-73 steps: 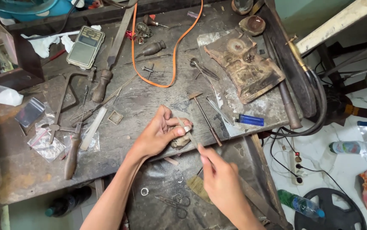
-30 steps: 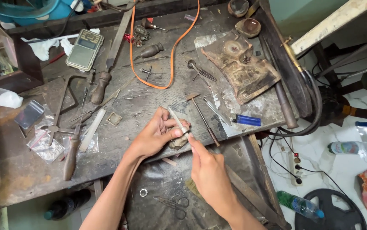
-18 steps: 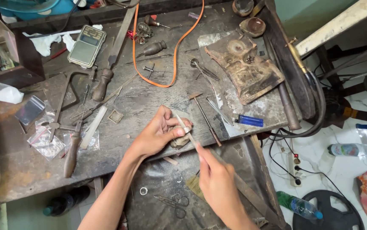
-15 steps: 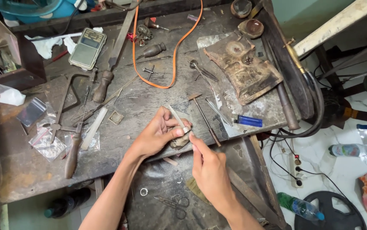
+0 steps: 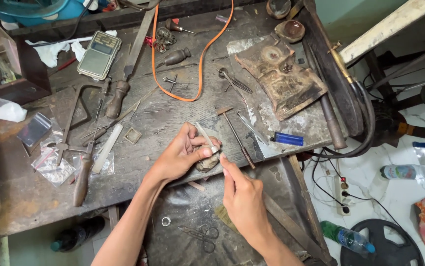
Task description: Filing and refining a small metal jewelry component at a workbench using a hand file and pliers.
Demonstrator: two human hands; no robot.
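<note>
Resting on the front edge of the table (image 5: 183,123), the left hand (image 5: 185,155) curls its fingers around a small pale piece, pressing it against a worn peg (image 5: 207,161) that juts from the table edge. What the piece is cannot be told; only a bit of it shows at the fingertips. The right hand (image 5: 242,197) comes up from below with thumb and forefinger pinched together on a thin pale file (image 5: 205,137), whose blade slants up and left across the left hand's fingertips. Both hands meet just beside the peg.

A small hammer (image 5: 236,138) lies just right of the hands, its handle pointing toward the table edge. A blue lighter (image 5: 287,139) sits farther right, near a charred block (image 5: 279,74). An orange cord (image 5: 197,59) loops over the middle of the table. At the left lie a saw frame (image 5: 72,118), a big file with a wooden handle (image 5: 123,74) and a pocket scale (image 5: 99,55). Below the table edge, a dark tray (image 5: 192,207) holds a ring (image 5: 166,221) and scissors (image 5: 200,232).
</note>
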